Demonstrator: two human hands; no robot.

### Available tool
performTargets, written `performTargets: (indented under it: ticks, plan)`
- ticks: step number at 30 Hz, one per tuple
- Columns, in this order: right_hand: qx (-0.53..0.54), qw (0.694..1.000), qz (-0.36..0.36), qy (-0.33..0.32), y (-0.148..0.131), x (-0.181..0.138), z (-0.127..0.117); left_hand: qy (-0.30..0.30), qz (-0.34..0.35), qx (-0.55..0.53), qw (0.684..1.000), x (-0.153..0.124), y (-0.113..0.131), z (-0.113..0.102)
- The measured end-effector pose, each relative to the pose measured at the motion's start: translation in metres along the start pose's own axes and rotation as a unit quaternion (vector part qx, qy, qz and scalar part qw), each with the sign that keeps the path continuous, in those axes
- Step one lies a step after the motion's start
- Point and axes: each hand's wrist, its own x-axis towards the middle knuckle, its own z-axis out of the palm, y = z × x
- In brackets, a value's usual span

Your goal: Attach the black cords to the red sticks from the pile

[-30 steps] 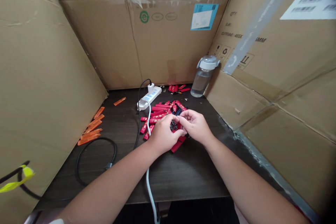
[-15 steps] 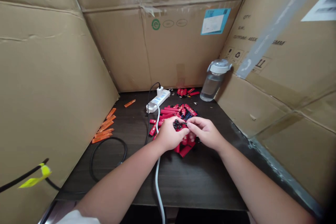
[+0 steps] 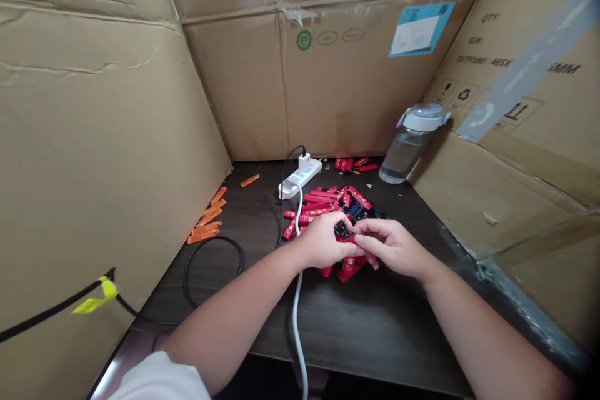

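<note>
Right carton (image 3: 510, 181), beside the bottle (image 3: 407, 150): "QTY:", "G.W:", "465X" and, past the tape (image 3: 532, 56), "MM".
Handling signs (image 3: 465, 95), above right of the bottle: goblet, recycling arrows, two upward arrows.
Tape: telephone handset; lettering blurred.
Back carton (image 3: 365, 90), behind the bottle: green round "e" mark (image 3: 304, 40); two ovals (image 3: 340, 36), illegible.
Blue label (image 3: 422, 29), above the bottle: unreadable.
Red packets (image 3: 321, 198), left of the bottle: gold print, illegible.

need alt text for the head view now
Left hand and right hand work close together at small black pieces, above piled red strips on a dark table; a white power strip and water bottle sit beyond, orange strips at left.
</note>
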Motion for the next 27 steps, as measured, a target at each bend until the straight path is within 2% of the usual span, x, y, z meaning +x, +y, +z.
performTargets:
  ticks: [9,12,16,20,25,27]
  plan:
    - [0.02,1.0,-0.005,0.022,0.003,0.0,0.002,0.001,0.038,-0.046,0.998,-0.001,0.003,-0.002]
    - [0.061,0.995,-0.013,0.078,0.011,0.003,0.004,0.023,0.008,-0.124,0.992,0.001,0.001,0.002]
    - [0.14,0.978,-0.021,0.152,0.018,0.01,0.005,0.019,-0.05,-0.228,0.972,0.002,-0.003,0.007]
    - [0.158,0.98,-0.013,0.118,0.015,0.01,0.006,0.012,-0.048,-0.251,0.967,0.003,-0.001,0.005]
    - [0.061,0.994,-0.027,0.091,0.012,0.007,0.006,0.003,-0.041,-0.234,0.971,0.003,0.003,-0.001]
    - [0.06,0.994,-0.038,0.08,0.013,0.006,0.006,-0.005,-0.045,-0.23,0.972,0.002,0.004,-0.001]
